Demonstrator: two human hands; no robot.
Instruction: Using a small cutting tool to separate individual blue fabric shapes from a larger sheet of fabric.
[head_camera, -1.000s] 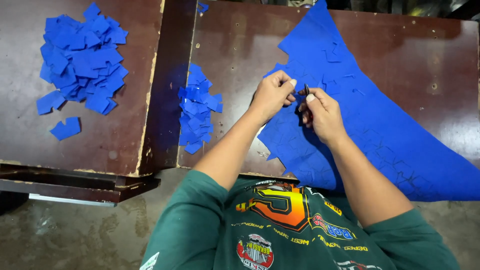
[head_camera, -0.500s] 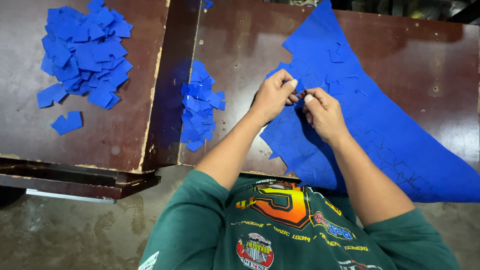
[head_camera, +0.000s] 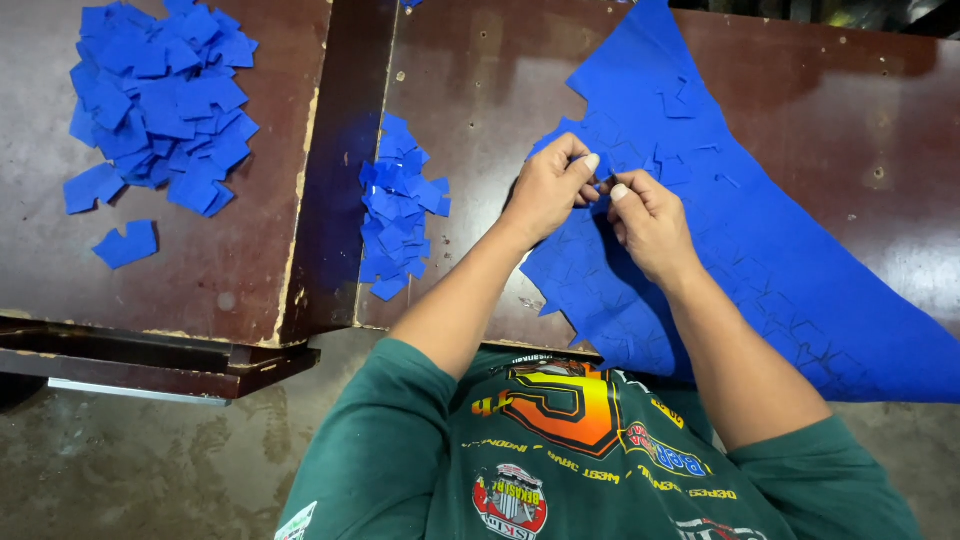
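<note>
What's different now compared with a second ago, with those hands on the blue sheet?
Very little. Both hands shifted slightly: the left hand and right hand keep their pinch at one spot on the blue sheet. The small pile of cut pieces and the large pile lie as before.

Both forearms bare, reaching up and away from the chest, converging over the tabletop just in from its near edge. Left forearm angles up to the right, right forearm angles up to the left, so the two make a narrow V. Left hand (head_camera: 548, 188) back up, knuckles bent, fingers curled in, thumb tip pressed toward the index finger in a pinch. Right hand (head_camera: 650, 222) back up as well, wrist slightly bent, thumb and index finger pinched. The two pinches meet, fingertips touching or nearly so. Other fingers of both hands tucked under, hidden. Short green sleeves end above the elbows.
</note>
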